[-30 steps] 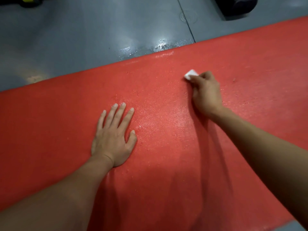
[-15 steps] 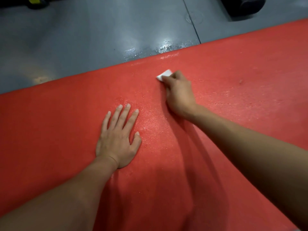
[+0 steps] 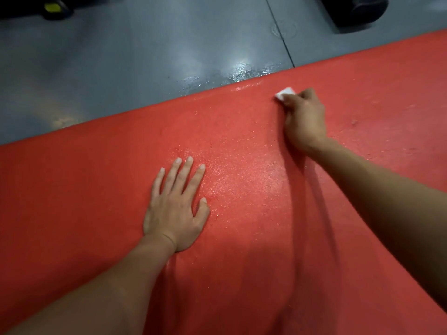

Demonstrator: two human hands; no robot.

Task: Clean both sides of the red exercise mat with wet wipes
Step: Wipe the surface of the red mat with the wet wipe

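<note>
Right hand [image 3: 303,119] has its fingers pinched round the wipe [image 3: 285,93] at the mat's [image 3: 96,189] far edge, left hand [image 3: 175,209] flat and relaxed nearer in, mat running left-right so unwiped stretch lies sideways.

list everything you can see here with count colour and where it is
mat: 1, red, spread across the floor, fills most of the view
wipe: 1, white, on the mat near its far edge
floor: 1, grey, beyond the mat, wet patch by the mat edge
dark object: 1, black, on the floor, top right
dark object with yellow mark: 1, top left
left hand: 1, flat on the mat
right hand: 1, holds the wipe in its grip
</note>
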